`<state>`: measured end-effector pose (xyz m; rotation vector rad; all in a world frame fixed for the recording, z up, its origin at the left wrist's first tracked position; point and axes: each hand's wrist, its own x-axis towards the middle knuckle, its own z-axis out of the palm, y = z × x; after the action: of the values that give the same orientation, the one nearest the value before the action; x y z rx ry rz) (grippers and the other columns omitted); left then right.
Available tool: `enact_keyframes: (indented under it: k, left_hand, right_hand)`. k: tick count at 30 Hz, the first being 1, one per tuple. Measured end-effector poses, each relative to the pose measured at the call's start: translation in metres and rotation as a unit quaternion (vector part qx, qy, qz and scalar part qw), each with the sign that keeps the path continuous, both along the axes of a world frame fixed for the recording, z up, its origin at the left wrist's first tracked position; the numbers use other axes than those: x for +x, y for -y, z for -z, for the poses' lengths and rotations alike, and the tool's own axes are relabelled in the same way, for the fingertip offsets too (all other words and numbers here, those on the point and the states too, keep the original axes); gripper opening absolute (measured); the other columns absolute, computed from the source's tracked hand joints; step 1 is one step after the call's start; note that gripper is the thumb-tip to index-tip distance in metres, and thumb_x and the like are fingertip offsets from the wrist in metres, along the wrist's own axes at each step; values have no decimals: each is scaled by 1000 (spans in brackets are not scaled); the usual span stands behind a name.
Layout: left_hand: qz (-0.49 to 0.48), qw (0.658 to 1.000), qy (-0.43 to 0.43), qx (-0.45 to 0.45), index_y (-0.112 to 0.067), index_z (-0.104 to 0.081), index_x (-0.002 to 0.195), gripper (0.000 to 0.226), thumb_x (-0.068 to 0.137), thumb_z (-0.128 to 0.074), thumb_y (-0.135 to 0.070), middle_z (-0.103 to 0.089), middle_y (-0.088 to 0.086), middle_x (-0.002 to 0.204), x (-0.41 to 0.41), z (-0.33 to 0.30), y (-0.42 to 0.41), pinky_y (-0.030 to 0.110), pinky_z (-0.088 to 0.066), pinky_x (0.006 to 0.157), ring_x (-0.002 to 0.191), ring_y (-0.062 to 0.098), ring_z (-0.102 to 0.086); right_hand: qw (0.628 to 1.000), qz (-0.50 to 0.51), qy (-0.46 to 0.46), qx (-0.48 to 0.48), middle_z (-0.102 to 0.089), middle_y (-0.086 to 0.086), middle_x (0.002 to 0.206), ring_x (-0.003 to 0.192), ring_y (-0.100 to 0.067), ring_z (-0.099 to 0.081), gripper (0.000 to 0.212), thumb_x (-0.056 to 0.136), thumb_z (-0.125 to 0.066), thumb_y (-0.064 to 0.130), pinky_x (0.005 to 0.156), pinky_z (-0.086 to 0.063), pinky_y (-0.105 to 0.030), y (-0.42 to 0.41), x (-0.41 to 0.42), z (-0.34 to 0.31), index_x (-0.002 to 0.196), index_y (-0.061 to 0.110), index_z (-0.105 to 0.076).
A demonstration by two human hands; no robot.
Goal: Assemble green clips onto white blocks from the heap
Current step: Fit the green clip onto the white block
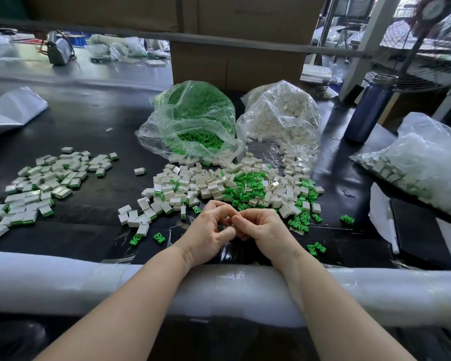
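- Head view showed the left hand and right hand meeting fingertip to fingertip, fingers curled around a small part that they hid almost entirely.
- Mixed heap of white blocks and green clips lay just beyond; finished pieces sat far left.
- Judged step: pressing the clip home. Square it first, then squeeze evenly.

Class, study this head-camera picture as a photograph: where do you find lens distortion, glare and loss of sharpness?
Head view: the wide lens bows the padded table edge and the grey bar above; glare streaks the black tabletop and the clear bags of green clips and white blocks; the background bench is soft, and the part pinched between the left hand and right hand is too hidden to identify.
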<state>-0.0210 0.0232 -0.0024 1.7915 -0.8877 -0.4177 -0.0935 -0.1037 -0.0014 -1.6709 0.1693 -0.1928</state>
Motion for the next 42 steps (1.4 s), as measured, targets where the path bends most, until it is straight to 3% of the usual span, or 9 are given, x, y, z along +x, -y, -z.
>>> enact_keyframes:
  k: [3, 8, 13, 20, 26, 30, 38, 42]
  left_hand:
    - [4, 1000, 9, 13, -25, -57, 83, 28, 83, -55, 3, -44, 7, 108, 0, 0, 1, 26, -47, 85, 96, 24, -52]
    - [0, 1000, 19, 10, -17, -61, 91, 21, 84, -53, 2, -46, 7, 107, -1, -2, -1, 14, -44, 76, 85, 14, -50]
    - [-11, 1000, 19, 10, -12, -63, 92, 19, 83, -54, 2, -48, 7, 107, -1, -3, -1, 11, -43, 77, 87, 14, -52]
    - [0, 1000, 0, 19, -20, -57, 84, 23, 83, -52, 2, -45, 9, 110, 0, -2, 0, 28, -47, 84, 92, 25, -53]
    - [-9, 999, 33, 28, -25, -55, 80, 30, 81, -52, 5, -45, 10, 106, -2, -1, 3, 29, -45, 86, 94, 27, -52]
    - [-3, 998, 48, 42, -21, -56, 84, 25, 81, -52, 3, -45, 9, 106, -2, 0, 3, 21, -42, 85, 94, 22, -51]
    - [3, 997, 53, 56, -18, -55, 86, 19, 83, -52, 1, -44, 10, 106, -2, -1, 3, 23, -41, 86, 92, 20, -50]
    - [-1, 997, 52, 54, -16, -55, 87, 19, 84, -51, 1, -44, 11, 105, -1, 0, 4, 16, -40, 84, 92, 19, -49]
  right_hand:
    - [1000, 4, -1, 8, -59, -9, 67, 59, -9, -49, 14, 89, -60, 9, 58, -42, -19, 0, -1, 0, 81, 9, -71]
    - [1000, 13, 5, 8, -58, -13, 70, 65, -18, -48, 13, 89, -60, 10, 61, -42, -22, 0, -1, 0, 83, 7, -70]
    - [1000, 6, 3, 9, -60, -10, 69, 67, -18, -49, 13, 89, -60, 14, 62, -43, -23, 0, -1, 0, 83, 12, -71]
    - [1000, 13, 1, -5, -58, -14, 69, 63, -19, -47, 15, 88, -61, 11, 59, -41, -23, 1, 1, 2, 79, 13, -72]
    - [1000, 23, 6, -18, -51, -5, 55, 52, -10, -41, 17, 87, -61, 6, 53, -34, -21, 1, 2, 4, 74, 5, -72]
    - [999, 30, 6, -29, -49, -3, 53, 51, -9, -40, 16, 87, -61, 6, 53, -33, -21, 2, 2, 5, 76, 0, -71]
    - [999, 28, 4, -35, -51, -11, 60, 54, -11, -41, 16, 88, -60, 7, 54, -34, -22, 3, 2, 3, 83, -4, -71]
    - [1000, 16, 11, -23, -59, -11, 66, 58, -10, -49, 15, 88, -60, 8, 57, -40, -19, 1, 2, 3, 81, 7, -73]
